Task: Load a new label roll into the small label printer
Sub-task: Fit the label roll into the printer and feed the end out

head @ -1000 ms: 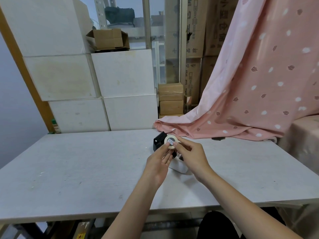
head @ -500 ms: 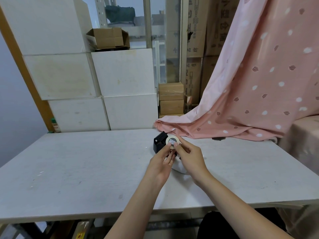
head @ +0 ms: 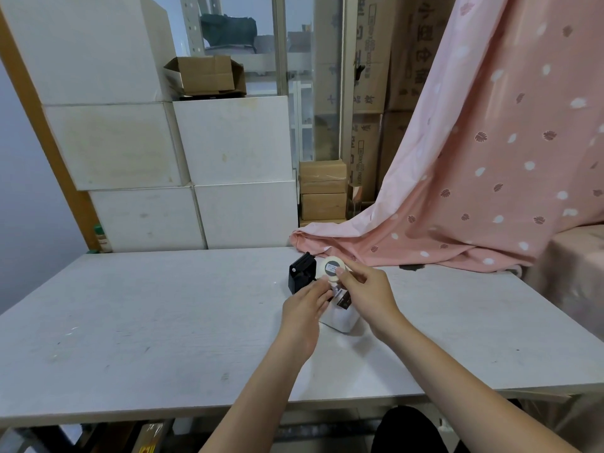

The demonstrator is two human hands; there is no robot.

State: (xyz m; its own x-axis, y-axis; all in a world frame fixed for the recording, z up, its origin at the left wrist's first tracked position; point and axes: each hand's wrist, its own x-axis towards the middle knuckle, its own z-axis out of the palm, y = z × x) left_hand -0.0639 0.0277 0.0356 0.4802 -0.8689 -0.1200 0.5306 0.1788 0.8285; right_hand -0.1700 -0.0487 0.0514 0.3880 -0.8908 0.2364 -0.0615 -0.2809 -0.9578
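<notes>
Head view: I've got the label roll [head: 331,269] up off the table [head: 163,322], pinched between the fingers of my left hand [head: 302,308] and my right hand [head: 367,294]. It hangs just above the white printer [head: 340,322], whose black lid [head: 301,273] stands open. So, by my reckoning: cover open, roll in hand; seating it, feeding the end and closing up are left.

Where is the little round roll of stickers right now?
In the head view, the label roll is held up between both hands' fingertips, just above the white label printer and right of its open black lid.
</notes>
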